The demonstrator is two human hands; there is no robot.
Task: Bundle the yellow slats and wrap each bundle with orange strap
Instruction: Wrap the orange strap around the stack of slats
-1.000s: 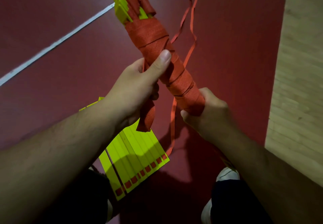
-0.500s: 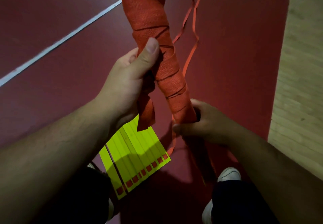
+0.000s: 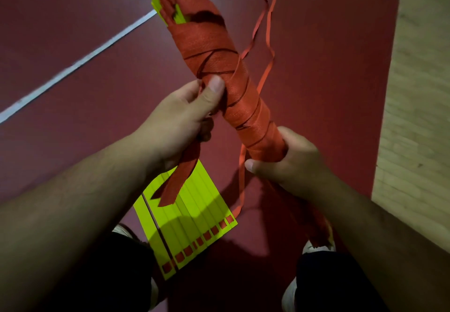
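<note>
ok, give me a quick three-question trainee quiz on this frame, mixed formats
1. True or false: the right hand grips the lower end of the wrapped bundle.
2. Where do the loose yellow slats lie? a) on the red floor b) on a table c) in a box
3. Fill in: the left hand holds a wide strap end coloured ____.
Key: 1 true; 2 a; 3 orange.

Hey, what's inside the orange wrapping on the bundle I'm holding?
Yellow slats poke out of the far end of the orange strap wrapping. Along the wrapped length they are covered, so their number cannot be told; the right hand hides the near end.
</note>
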